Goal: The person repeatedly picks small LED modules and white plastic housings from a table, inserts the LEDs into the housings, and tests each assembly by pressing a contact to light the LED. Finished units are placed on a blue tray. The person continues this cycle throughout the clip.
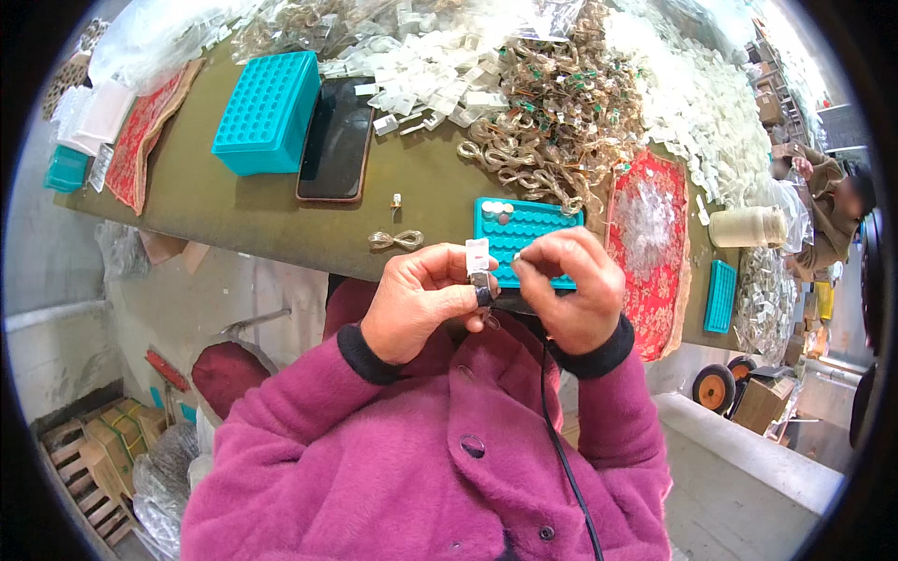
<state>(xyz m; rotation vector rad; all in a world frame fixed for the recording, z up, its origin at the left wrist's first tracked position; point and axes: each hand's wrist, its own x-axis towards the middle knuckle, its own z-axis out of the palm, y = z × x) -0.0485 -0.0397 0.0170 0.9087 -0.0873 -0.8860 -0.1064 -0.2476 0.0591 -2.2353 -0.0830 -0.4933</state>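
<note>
Above the table's front edge, my left hand (402, 304) is closed around a small white plastic housing (477, 254), held upright between thumb and fingers. A dark piece shows just under the housing, and a thin loop hangs below the fingers. To its right, my right hand (585, 294) pinches a tiny whitish piece (516, 257), too small to name. Behind and partly under both hands lies a shallow teal tray (543, 220) with rows of pockets. Several white round pieces (498, 207) and a brownish one sit in its far left corner.
Left on the table are a teal rack (267, 112), a dark phone (335, 140), a coiled cable (396, 240) and a small part (397, 202). Behind are heaped clear plastic housings (440, 75) and bundled cables (561, 103). Right are a red patterned cloth (650, 323) and a person (832, 210).
</note>
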